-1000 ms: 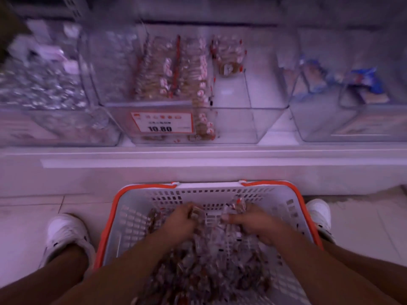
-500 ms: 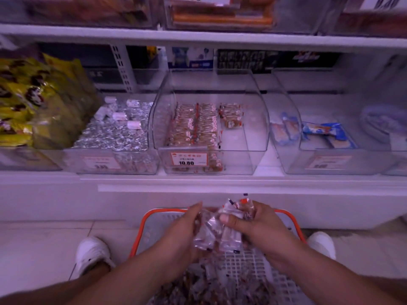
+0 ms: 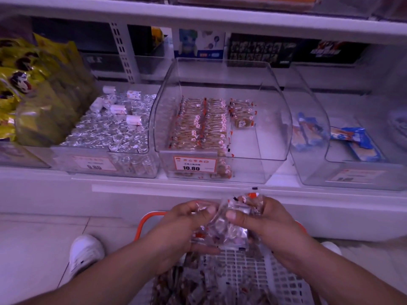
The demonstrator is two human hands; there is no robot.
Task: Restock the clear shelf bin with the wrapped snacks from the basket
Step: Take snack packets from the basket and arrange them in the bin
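Clear shelf bin (image 3: 222, 119) at twelve o'clock on the shelf, snacks filling its left half; white basket (image 3: 253, 269) at six o'clock; left hand (image 3: 182, 230) and right hand (image 3: 266, 225) both clutch a bundle of wrapped snacks (image 3: 224, 225) above the basket, below the bin.

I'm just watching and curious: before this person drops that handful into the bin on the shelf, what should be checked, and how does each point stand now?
1. Wrapped snacks held firmly by left hand and right hand: ok.
2. Clear shelf bin open on top: ok.
3. Free room inside, on its right side: ok.
4. Handful matches the rows already in the bin: cannot tell, too blurred.
5. Path from basket up to the bin free of obstacles: ok.
6. No loose packet hanging from the handful: cannot tell.
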